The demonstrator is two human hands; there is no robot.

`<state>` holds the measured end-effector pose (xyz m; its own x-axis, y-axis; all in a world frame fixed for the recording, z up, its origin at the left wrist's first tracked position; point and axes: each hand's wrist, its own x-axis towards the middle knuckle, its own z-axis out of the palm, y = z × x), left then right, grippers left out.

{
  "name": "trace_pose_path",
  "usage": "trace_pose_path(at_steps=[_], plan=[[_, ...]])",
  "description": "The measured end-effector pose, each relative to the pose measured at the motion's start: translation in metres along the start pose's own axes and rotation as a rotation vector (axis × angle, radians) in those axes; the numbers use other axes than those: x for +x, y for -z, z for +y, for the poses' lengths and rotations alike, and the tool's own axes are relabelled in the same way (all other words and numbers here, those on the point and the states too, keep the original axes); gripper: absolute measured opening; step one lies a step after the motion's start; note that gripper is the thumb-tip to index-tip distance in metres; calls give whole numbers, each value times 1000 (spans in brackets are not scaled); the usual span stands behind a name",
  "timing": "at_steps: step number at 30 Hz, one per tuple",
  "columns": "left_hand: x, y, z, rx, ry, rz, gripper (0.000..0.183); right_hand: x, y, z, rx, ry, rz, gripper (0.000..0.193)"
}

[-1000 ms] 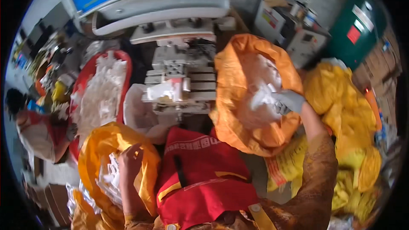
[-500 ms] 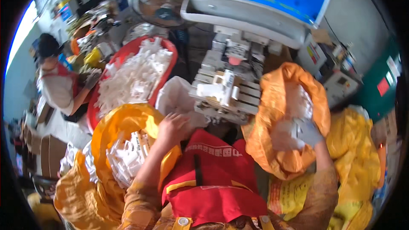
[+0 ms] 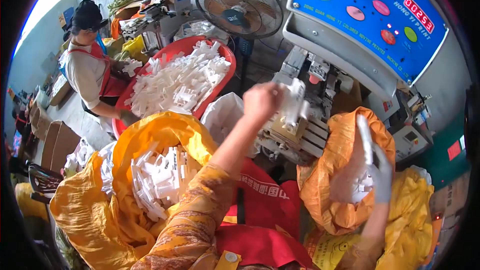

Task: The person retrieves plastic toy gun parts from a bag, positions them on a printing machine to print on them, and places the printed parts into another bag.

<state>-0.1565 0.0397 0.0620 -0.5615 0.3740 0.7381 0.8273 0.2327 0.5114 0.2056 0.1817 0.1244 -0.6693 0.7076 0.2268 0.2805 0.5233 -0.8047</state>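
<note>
L hand [image 3: 263, 102]'s now up at the machine [image 3: 314, 137], curled on blurred white pc [image 3: 294, 104] above its bed; gloved R hand [image 3: 381, 175]'s now pinching 2nd pc [image 3: 366, 141], long axis twd orange bag [image 3: 320, 185]'s far rim.

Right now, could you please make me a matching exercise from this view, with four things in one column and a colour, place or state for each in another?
Column one:
1. wearer's left hand
2. wearer's right hand
3. tub
4. fan

Column two:
A. red, heaped with white pieces
B. caged, between the tub and the blue panel in the picture
C. bare, at the machine
D. gloved, gripping a long white piece

Pairs: 1-C; 2-D; 3-A; 4-B.
</note>
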Motion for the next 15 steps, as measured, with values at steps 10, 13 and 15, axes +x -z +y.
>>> trace_pose_path(at_steps=[10, 13, 15], plan=[[-96, 197, -104, 176, 577, 18, 19, 84, -179, -2, -427, 493, -149, 39], [-154, 259, -143, 324, 611, 25, 21, 91, -178, -2, -447, 440, -252, 37], [-182, 288, -169, 418, 517, 13, 26, 93, -180, -5, -332, 451, -296, 37]])
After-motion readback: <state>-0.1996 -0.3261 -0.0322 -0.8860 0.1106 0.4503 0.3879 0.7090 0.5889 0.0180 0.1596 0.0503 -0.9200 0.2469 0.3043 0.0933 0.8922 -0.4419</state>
